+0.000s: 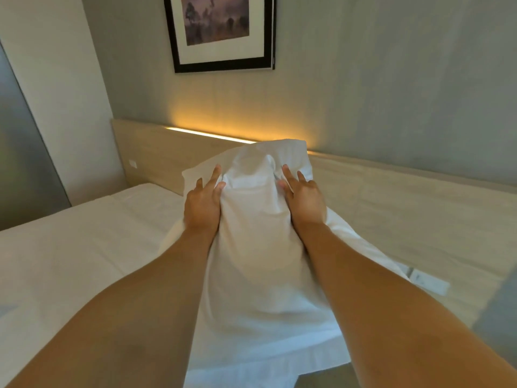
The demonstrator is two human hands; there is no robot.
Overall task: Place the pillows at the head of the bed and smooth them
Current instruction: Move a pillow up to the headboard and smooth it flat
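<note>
A white pillow (254, 242) stands on end between my two hands, its top corner reaching above the wooden headboard (156, 152). My left hand (202, 204) grips its left side, fingers pressed into the cloth. On the right side my right hand (303, 198) grips it too, pinching a fold near the top. The pillow's lower end rests on the white bed (84, 247), close to the headboard. Only this one pillow is in view.
A lit strip (209, 134) glows along the headboard's top. A framed picture (221, 32) hangs on the grey wall above. A white wall socket (132, 164) sits on the headboard's left part, and a white switch panel (428, 280) on its right.
</note>
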